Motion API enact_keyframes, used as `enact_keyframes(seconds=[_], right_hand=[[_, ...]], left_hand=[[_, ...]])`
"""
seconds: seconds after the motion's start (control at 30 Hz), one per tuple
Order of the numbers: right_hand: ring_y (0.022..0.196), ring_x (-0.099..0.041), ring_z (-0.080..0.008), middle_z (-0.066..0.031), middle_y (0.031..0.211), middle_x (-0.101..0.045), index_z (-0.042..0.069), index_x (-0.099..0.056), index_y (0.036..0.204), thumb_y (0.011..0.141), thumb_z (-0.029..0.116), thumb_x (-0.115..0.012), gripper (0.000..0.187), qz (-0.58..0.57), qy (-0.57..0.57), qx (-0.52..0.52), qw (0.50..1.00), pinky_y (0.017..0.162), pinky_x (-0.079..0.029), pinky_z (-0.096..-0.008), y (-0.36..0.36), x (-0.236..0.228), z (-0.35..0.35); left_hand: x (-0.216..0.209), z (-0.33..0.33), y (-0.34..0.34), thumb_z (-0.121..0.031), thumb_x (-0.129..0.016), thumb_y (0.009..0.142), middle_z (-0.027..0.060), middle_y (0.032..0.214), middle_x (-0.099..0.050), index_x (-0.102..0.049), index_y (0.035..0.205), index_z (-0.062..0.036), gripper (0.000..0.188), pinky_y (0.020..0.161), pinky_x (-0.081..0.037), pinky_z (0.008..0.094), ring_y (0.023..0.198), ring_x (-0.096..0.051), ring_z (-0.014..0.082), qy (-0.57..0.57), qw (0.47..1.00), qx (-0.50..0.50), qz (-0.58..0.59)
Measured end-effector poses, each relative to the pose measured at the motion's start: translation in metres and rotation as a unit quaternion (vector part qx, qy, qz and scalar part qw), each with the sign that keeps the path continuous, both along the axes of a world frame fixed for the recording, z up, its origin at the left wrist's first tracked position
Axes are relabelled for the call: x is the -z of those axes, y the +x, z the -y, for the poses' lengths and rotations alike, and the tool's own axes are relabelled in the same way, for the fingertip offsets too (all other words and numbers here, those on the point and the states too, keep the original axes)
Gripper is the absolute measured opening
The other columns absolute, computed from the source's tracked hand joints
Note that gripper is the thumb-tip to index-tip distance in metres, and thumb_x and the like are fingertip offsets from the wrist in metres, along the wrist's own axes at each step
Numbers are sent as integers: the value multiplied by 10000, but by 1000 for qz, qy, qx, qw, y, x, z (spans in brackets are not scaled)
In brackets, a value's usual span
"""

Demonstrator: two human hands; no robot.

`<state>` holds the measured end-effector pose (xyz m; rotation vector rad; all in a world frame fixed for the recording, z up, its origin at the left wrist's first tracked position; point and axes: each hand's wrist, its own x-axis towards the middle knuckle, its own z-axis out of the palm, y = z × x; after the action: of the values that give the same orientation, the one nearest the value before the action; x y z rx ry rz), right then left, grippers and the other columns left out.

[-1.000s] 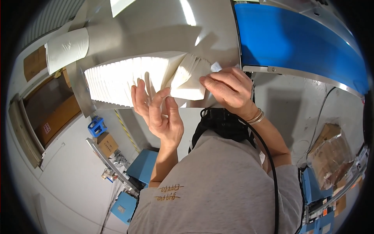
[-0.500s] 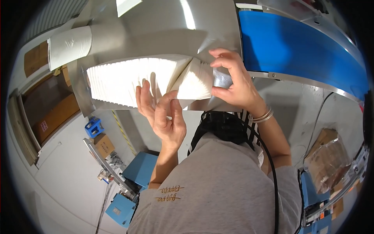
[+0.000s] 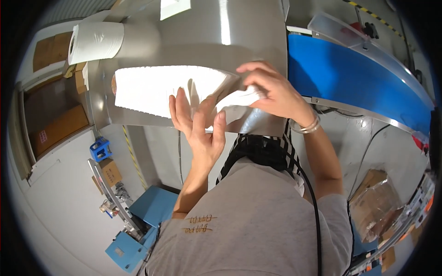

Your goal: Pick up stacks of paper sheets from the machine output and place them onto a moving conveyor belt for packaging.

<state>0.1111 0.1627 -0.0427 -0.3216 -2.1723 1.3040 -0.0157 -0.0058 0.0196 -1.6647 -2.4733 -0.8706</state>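
Observation:
A long row of thin white sheets (image 3: 152, 89), packed closely on edge, lies on a steel table (image 3: 193, 43). My left hand (image 3: 200, 133) rests against the row's near side, its fingers apart and bent over the sheets. At the right end, a bunch of white sheets (image 3: 241, 97) leans away from the row, pinched in and narrowed. My right hand (image 3: 276, 94) is closed around that bunch, thumb below and fingers above. What the sheets are made of, I cannot tell.
Right of the table runs a blue conveyor belt (image 3: 340, 64) with a metal edge. A white paper roll (image 3: 96, 42) lies at the table's far left. A white sheet (image 3: 175, 7) lies at the far edge. A cardboard box (image 3: 375, 202) in clear plastic is low on the right.
My right hand has closed on the bunch at the row's right end, squeezing its fanned sheets together. My left hand stays against the row. The whole view has shifted slightly.

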Motion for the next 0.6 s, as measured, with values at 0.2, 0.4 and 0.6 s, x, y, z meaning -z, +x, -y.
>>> enact_keyframes(seconds=[0.2, 0.4, 0.6], right_hand=[[790, -567, -88, -41, 894, -642, 11, -593, 1039, 888, 288, -646, 320, 209, -308, 246, 895, 697, -475, -242, 62, -1, -26], [747, -626, -208, -112, 803, -665, 5, -662, 919, 815, 538, -633, 543, 274, -97, 492, 821, 665, -475, -312, 146, 10, -90], [1076, -544, -319, -169, 1143, -592, 51, -555, 1180, 731, 493, -717, 651, 348, 304, 528, 713, 858, -457, -420, 148, -6, -83]], left_hand=[[11, -2, -4, -78, -620, 834, 216, 1441, -256, -604, 1171, -79, 338, 1049, -212, 540, 1334, -187, 460, 28, 998, -56, -17], [17, -1, -7, -13, -609, 814, 166, 1398, -362, -612, 1171, -92, 366, 1051, -246, 495, 1317, -266, 403, 46, 997, -50, -22], [13, -2, -2, -2, -623, 798, 131, 1424, -353, -643, 1108, -132, 337, 1064, -225, 485, 1338, -247, 394, 53, 997, -63, -10]])
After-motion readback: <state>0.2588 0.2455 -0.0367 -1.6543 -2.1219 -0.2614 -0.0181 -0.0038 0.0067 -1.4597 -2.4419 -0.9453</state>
